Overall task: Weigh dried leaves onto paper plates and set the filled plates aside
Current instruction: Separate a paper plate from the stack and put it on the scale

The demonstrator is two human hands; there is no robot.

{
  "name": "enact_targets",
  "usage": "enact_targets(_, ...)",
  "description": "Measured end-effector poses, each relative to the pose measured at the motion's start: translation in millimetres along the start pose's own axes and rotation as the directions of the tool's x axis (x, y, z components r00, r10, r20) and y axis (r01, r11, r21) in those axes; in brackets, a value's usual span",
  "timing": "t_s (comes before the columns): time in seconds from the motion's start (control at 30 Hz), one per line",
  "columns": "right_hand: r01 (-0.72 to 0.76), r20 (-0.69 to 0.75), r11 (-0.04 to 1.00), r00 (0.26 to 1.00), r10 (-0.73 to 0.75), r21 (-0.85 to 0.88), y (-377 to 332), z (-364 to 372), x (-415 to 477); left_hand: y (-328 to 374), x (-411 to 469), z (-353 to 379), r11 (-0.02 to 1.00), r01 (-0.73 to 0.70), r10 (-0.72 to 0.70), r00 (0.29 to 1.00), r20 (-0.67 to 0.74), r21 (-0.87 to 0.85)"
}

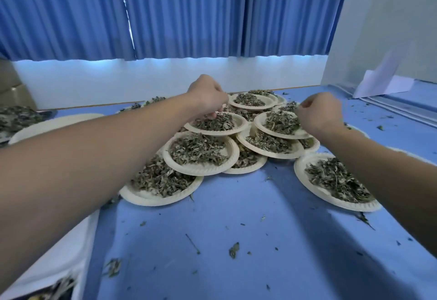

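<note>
Two bare arms reach out over a blue tablecloth. The left hand has its fingers curled downward, tips at the far-left rim of one filled paper plate. Whether they pinch rim or leaves I cannot tell. The right hand is curled like a loose fist against the right edge of a second filled plate — its back hides what, if anything, it holds. These two plates sit side by side between the hands, on top of an overlapping heap. Counting the heap, I make out at least ten plates heaped with dried leaves: two beyond the hands, the two at the fingers, and five lower ones nearer the person. The tenth, a single plate, lies apart under the right forearm. Beyond the left forearm, leaves of perhaps two more show, partly hidden. Outside the left arm lie one bare plate and a loose pile of leaves. Outside the right hand stands one folded white card. Leaf crumbs dot the cloth below both wrists — too many to count. Blue curtains hang behind.
</note>
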State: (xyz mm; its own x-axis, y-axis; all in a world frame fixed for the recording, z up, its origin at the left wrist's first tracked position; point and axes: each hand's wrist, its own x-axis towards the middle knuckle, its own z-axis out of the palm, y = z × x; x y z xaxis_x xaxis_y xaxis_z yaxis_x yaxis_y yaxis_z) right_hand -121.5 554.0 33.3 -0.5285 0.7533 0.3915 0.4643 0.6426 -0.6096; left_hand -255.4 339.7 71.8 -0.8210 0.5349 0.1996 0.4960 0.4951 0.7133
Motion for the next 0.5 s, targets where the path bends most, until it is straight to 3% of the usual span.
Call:
enact_targets(0.17,0.28,0.134,0.957,0.948,-0.288,0.079,-79,20,-52,-28,-24,-54,0.994,-0.042,0.045,0.999,-0.02,0.105)
enact_targets(0.3,0.504,0.242,0.855,0.82,-0.519,0.125,-153,44,-100,-59,-52,-110,0.968,-0.067,0.08,0.996,-0.041,0.243)
enact_targets(0.5,0.704,0.307,0.684,0.619,-0.723,0.19,-241,76,-162,-121,-105,-181,0.893,-0.097,0.107,0.994,0.002,0.438)
